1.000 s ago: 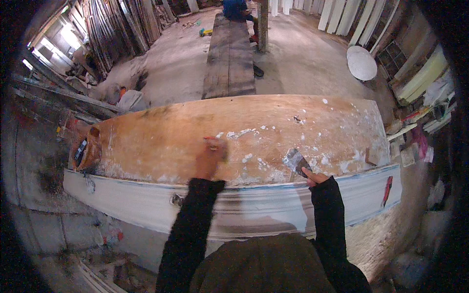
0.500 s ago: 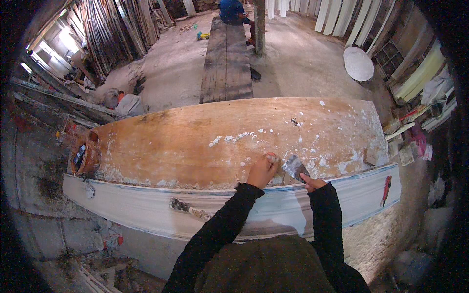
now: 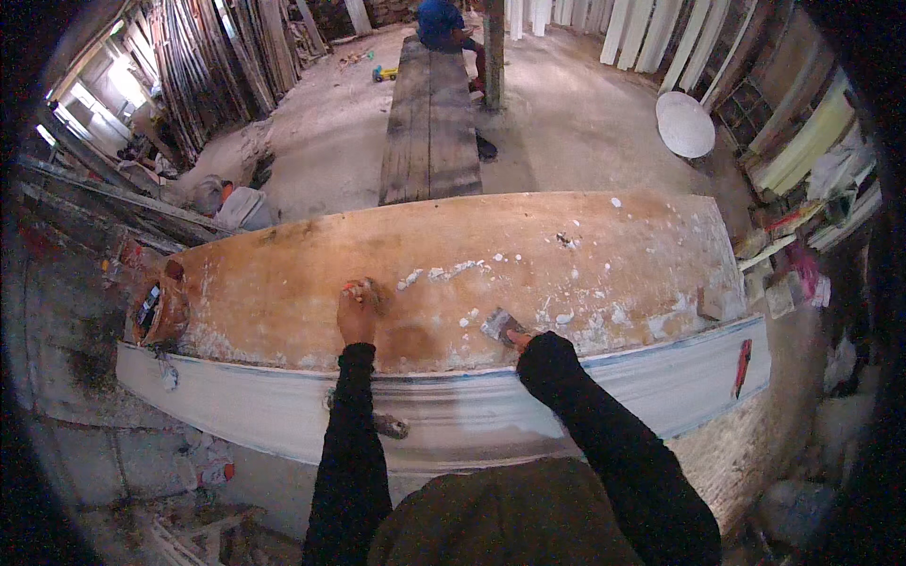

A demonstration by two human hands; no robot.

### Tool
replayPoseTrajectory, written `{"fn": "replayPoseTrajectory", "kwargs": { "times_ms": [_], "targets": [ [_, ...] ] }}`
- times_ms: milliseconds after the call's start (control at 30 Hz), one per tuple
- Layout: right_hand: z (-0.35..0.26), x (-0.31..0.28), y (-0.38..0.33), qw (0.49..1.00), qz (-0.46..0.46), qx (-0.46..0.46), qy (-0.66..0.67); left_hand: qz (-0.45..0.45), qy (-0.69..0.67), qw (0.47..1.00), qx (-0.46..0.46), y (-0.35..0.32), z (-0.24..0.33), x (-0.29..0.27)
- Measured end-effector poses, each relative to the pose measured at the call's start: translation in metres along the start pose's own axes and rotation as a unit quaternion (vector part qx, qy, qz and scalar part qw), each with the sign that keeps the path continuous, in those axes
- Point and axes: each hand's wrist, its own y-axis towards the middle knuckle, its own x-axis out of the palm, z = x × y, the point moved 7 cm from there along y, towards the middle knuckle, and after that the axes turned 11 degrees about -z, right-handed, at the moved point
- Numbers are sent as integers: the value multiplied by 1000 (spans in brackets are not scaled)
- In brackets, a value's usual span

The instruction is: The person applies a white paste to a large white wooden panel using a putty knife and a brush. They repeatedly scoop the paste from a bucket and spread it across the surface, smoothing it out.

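Note:
My right hand [image 3: 521,340] grips a putty knife [image 3: 499,324], its broad, smeared blade low over a wooden board [image 3: 311,255] spattered with white. Farther left, my left hand [image 3: 357,313] is closed above the same board; a small lump seems to be in its fingers, but I cannot make out its kind. Along the near edge runs a long white-coated panel [image 3: 236,401] with grey-brown streaks. On it lies a smeared tool [image 3: 391,426], partly hidden by my left forearm. At its right end rests a red-handled tool [image 3: 742,368].
A brown container [image 3: 170,307] with a dark item inside stands at the board's left end. Beyond the board stretches a plank bench [image 3: 429,123], where a person in blue [image 3: 439,26] sits beside a post [image 3: 494,57]. A white disc [image 3: 686,124] stands at the right.
My left hand has swung well to the left over the board, still closed. The putty knife in my right hand has moved left too. The view has shifted slightly.

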Motion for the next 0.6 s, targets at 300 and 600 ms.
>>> {"fn": "replayPoseTrajectory", "kwargs": {
  "times_ms": [300, 600],
  "targets": [
    [-25, 22, 63, 993, -77, -34, -87, 8, -33, 997, 65, -8, -27, 9],
    [-2, 52, 54, 990, -112, -80, -40, 30, -181, 979, 90, -25, -41, 7]
  ]
}}
